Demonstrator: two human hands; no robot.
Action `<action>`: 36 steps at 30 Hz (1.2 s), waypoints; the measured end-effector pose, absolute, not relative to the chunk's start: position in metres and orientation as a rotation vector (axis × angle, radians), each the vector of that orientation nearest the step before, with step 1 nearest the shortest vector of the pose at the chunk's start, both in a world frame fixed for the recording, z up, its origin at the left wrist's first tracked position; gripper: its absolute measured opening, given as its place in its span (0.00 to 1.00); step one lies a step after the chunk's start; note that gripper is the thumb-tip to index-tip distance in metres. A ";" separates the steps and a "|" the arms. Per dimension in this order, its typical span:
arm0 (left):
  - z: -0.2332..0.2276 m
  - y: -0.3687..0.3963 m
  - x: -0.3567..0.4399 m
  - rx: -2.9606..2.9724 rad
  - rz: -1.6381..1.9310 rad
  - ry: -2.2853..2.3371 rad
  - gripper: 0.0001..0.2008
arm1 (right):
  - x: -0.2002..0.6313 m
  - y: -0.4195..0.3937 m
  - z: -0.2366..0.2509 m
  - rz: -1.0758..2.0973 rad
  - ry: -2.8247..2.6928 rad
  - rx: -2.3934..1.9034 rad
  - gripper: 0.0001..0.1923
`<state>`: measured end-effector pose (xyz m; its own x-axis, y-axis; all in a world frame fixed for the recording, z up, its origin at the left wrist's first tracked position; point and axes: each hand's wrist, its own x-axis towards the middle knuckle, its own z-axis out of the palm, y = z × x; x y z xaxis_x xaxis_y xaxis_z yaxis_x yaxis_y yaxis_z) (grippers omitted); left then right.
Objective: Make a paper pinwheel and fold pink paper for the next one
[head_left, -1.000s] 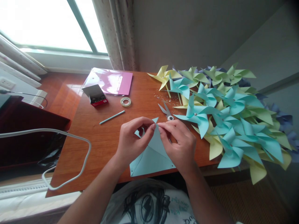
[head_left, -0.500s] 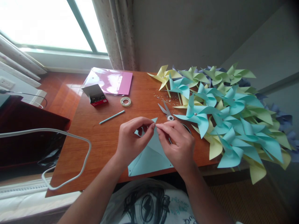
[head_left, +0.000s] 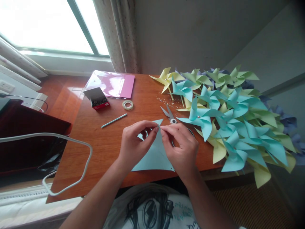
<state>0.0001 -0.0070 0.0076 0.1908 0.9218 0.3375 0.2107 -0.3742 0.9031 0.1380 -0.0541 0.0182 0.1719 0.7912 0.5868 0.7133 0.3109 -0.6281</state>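
Note:
My left hand [head_left: 138, 136] and my right hand [head_left: 179, 140] meet over the table, each with thumb and forefinger pinched together. A tiny pale thing shows between their fingertips, too small to name. Beneath them is a sheet of light-blue paper [head_left: 152, 159], with small dark dots near its lower right corner. One pointed tip of the sheet sticks out behind the fingers. Partly hidden by my right hand, a pair of scissors [head_left: 173, 121] lies with blades apart. To the left rests a light-blue paper stick [head_left: 113, 121].
Several paper pinwheels [head_left: 234, 105] in blue, yellow, green and purple crowd the table's right side. Small beads [head_left: 166, 100] lie scattered beside them. Further back are a roll of tape [head_left: 128, 105], an opened small box [head_left: 98, 103] and a pink paper pack [head_left: 114, 84]. A white cable [head_left: 89, 159] loops at left.
The blue sheet's lower edge has shifted away from my body, and its far tip has moved slightly right. My hands stay nearly in place, still pinched together.

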 end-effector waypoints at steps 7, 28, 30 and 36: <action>0.005 -0.008 -0.001 1.739 1.198 1.120 0.03 | 0.136 -0.054 0.018 0.089 -1.575 -1.428 0.07; 0.008 -0.007 -0.001 1.752 1.179 1.073 0.03 | 0.141 -0.053 0.021 0.148 -1.562 -1.402 0.06; 0.009 -0.007 -0.001 1.769 1.177 1.073 0.03 | 0.141 -0.053 0.022 0.171 -1.552 -1.410 0.06; 0.010 -0.007 0.000 1.788 1.181 1.050 0.02 | 0.140 -0.051 0.023 0.166 -1.537 -1.452 0.07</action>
<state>-0.0003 -0.0074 0.0102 0.2418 0.9090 0.3395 0.2309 -0.3937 0.8898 0.1395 -0.0514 0.0226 0.1908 0.8224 0.5361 0.6888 0.2769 -0.6700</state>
